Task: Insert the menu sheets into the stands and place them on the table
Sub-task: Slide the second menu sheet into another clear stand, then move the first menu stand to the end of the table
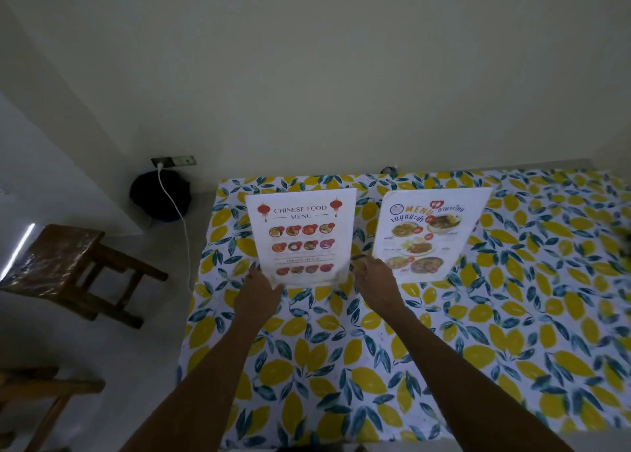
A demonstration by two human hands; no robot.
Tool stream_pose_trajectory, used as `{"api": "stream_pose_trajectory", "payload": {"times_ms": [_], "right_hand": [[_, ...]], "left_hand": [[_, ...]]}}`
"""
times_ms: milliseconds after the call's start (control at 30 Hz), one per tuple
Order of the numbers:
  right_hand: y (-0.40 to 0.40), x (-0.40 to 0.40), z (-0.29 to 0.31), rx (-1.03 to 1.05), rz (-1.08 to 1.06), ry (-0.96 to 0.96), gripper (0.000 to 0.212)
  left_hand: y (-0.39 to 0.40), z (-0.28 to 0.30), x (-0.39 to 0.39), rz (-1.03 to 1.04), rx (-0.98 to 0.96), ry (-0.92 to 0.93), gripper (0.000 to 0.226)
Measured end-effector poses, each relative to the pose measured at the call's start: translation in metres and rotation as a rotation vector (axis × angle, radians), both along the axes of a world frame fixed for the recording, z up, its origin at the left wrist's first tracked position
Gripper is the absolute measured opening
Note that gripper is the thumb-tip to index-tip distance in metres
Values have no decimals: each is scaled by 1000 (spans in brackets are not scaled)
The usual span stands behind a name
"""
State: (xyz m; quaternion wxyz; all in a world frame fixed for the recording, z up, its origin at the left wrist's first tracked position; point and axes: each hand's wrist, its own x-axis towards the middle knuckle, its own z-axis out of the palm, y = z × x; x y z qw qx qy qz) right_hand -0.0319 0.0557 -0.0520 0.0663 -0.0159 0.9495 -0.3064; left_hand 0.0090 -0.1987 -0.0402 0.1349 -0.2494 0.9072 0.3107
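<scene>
Two menu stands rise upright at the far side of the lemon-print table (444, 349). The Chinese food menu stand (302, 236) is on the left, and a Thai menu stand (432, 233) is beside it on the right. My left hand (261, 289) grips the lower left corner of the Chinese menu stand. At that stand's lower right corner is my right hand (374, 281), fingers curled against its base. Both sheets sit inside clear holders.
A wooden stool (68, 267) is on the floor to the left, with another wooden piece (41, 400) nearer me. A white cable (177, 219) runs from a wall socket (173, 161) past a dark round object (160, 195). The wall is right behind the table.
</scene>
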Motion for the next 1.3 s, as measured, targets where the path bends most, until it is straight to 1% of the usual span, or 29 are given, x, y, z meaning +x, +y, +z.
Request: {"api": "stream_pose_trajectory", "payload": {"times_ms": [133,267,467,567,767,900,967,1000,1067,1100,1133,1200,1233,1300], "right_hand": [[32,13,6,19,-55,5,26],[66,24,14,76,-114,-23,30],[122,35,24,139,-169,-22,29],[148,33,23,165,-207,-45,29],[196,14,18,178,-221,-83,35],[218,-9,13,169,-167,-85,37],[225,-22,11,158,-133,-84,39],[228,-29,9,144,-108,-82,39],[233,-41,3,116,-39,-84,34],[234,-46,2,108,3,-88,31],[236,-50,1,100,42,-89,29],[240,-53,1,41,81,-81,16],[242,-54,3,11,99,-75,15],[249,-55,4,2,128,-68,21]], "left_hand": [[32,4,7,-176,-154,8,77],[73,2,8,-352,-201,19,83],[135,10,-2,-561,-312,107,64],[158,15,-11,-597,-296,81,65],[188,12,-30,-507,-254,87,64],[201,12,-43,-417,-217,87,61],[206,14,-50,-372,-223,95,54],[208,15,-53,-345,-217,97,46],[211,16,-59,-318,-239,83,30],[212,17,-60,-325,-272,73,26],[213,16,-60,-334,-310,75,26],[214,17,-59,-310,-348,88,28],[215,17,-57,-268,-318,93,28],[219,20,-54,-173,-196,97,27]]}}
